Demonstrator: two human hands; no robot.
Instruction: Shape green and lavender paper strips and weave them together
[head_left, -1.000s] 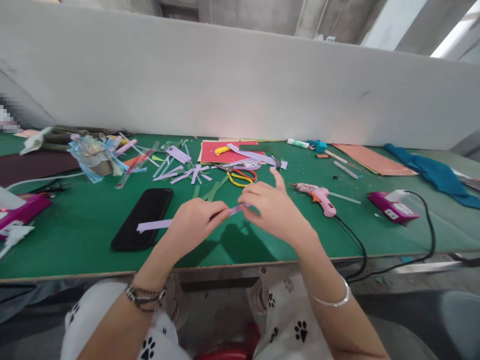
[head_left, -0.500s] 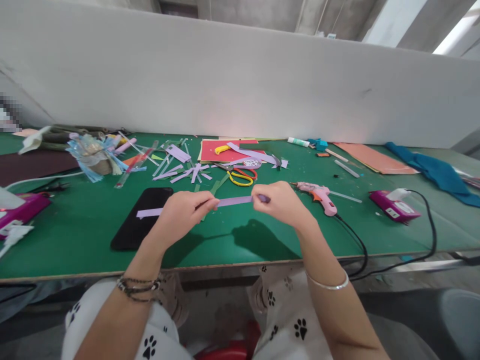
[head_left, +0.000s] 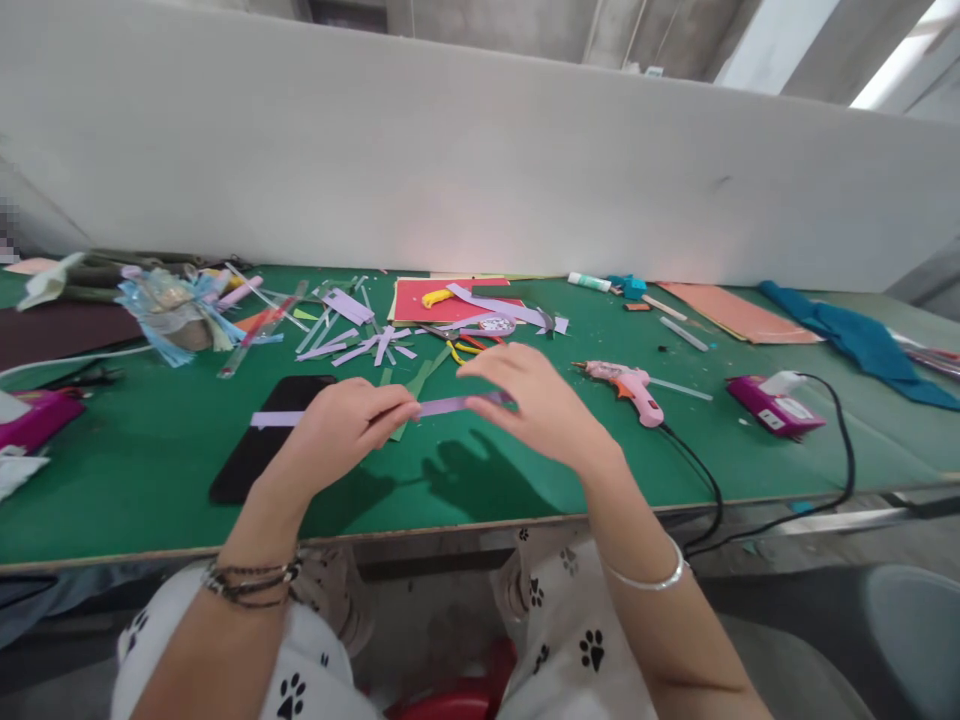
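While the left hand (head_left: 349, 425) grasps the lilac strip (head_left: 444, 406) in a fingertip pinch, the right hand (head_left: 544, 405) is spread at the strip's right end, its fingers held away from its thumb. The strip extends from the pinch toward the right hand, above the green tabletop (head_left: 465, 495); its right end lies between the right thumb and fingers. Whether the right thumb bears on the strip cannot be told from this view. On the opposite side of the pinch, a lilac length projects from behind the left hand over the black phone (head_left: 244, 468); contact with the phone cannot be confirmed.

Just beyond the pinch, green strips (head_left: 426, 374) lie on the tabletop. Past the right fingertips, the scissors (head_left: 459, 353) with yellow and red handles are partly covered by that hand. Farther beyond the grip, the red sheet (head_left: 407, 301) bears the yellow handle (head_left: 435, 298) of a tool. Beyond and left of the pinch, lilac pieces (head_left: 381, 347) form a loose cluster. To the right of the right hand, the pink glue gun (head_left: 637, 393) lies with its nozzle toward that hand; the magenta socket block (head_left: 772, 412) sits farther right.
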